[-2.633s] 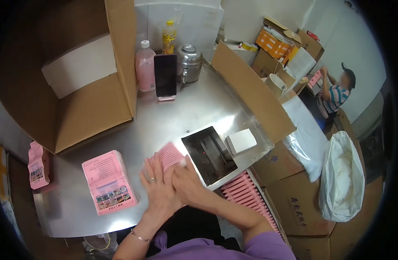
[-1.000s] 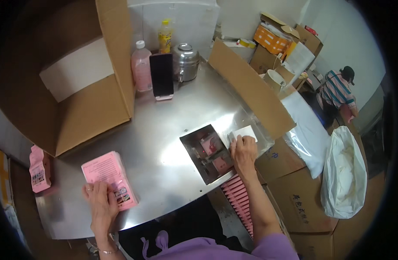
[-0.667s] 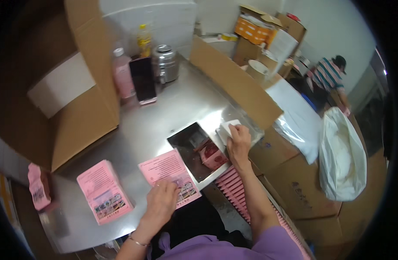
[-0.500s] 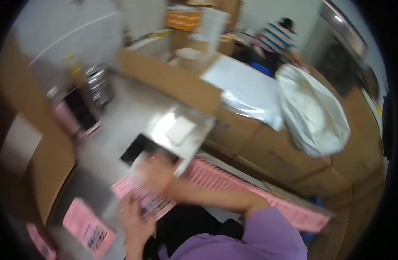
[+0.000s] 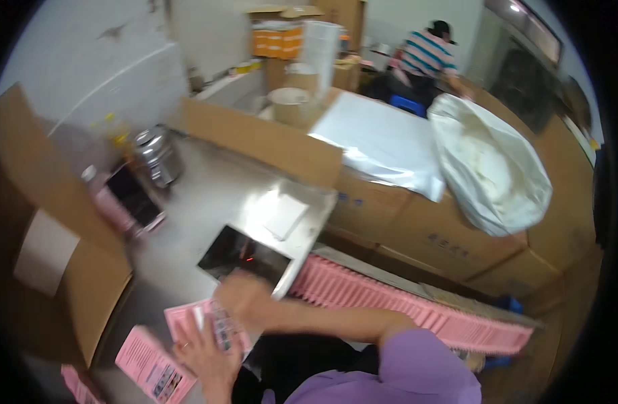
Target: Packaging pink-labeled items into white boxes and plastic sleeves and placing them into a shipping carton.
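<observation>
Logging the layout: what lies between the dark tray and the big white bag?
In the head view, between the dark tray and the white bag lie a white pad on the steel table, then cardboard boxes.

table point(image 5: 208, 195): shiny metal | boxes point(image 5: 417, 222): matt cardboard | bag point(image 5: 491, 168): glossy plastic

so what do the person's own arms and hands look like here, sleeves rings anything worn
Both hands are bare, with no gloves. The right arm wears a purple short sleeve that ends above the elbow, leaving the forearm uncovered down to the blurred right hand. The left hand seems to have a thin ring on one finger, though motion blur makes that uncertain. The left wrist is cut off by the frame edge.
</observation>
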Available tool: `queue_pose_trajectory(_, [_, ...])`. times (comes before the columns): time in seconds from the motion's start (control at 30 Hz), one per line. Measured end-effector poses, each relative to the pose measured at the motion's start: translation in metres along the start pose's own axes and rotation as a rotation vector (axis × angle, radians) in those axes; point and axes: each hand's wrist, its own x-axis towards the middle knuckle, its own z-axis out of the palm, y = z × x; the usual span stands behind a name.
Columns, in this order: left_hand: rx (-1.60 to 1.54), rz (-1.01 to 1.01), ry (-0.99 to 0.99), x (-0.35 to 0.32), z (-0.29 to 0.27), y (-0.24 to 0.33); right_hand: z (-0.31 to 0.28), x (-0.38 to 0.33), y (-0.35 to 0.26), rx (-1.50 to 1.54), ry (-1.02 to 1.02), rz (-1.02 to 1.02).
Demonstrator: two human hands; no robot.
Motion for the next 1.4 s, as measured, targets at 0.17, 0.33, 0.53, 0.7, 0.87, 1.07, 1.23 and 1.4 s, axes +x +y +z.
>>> queue_pose_trajectory(0.17, [-0.088, -0.199, 0.01, 0.0, -0.014, 0.009, -0.056, -0.003, 0.121, -0.429, 0.254, 0.235])
queue_pose_trajectory(0.33, [-0.139, -0.169, 0.133, -0.017, -0.016, 0.002, -0.066, 0.002, 0.114, -0.278, 0.163, 0.29])
queue_pose_trajectory(0.53, [-0.26, 0.106, 0.289, -0.008, -0.083, -0.068, -0.068, 0.103, -0.005, 0.24, 0.13, -0.013])
queue_pose_trajectory(0.7, [-0.243, -0.197, 0.122, 0.038, -0.058, -0.246, 0.0, 0.224, -0.105, 0.56, -0.09, -0.216])
queue_pose_trajectory(0.87, [-0.028, -0.765, -0.037, 0.11, -0.073, -0.357, 0.114, 0.346, -0.131, 0.089, 0.007, -0.03])
queue_pose_trajectory(1.07, [-0.209, -0.748, 0.514, 0.145, -0.017, -0.509, 0.201, 0.474, -0.128, 0.568, 0.177, 0.435])
queue_pose_trajectory(1.23, [-0.501, -0.881, 0.801, 0.193, -0.043, -0.511, 0.224, 0.515, -0.091, 0.555, 0.23, 0.409])
queue_pose_trajectory(1.4, [-0.178, -1.088, 0.727, 0.207, -0.03, -0.536, 0.214, 0.508, -0.132, 0.338, 0.328, 0.314])
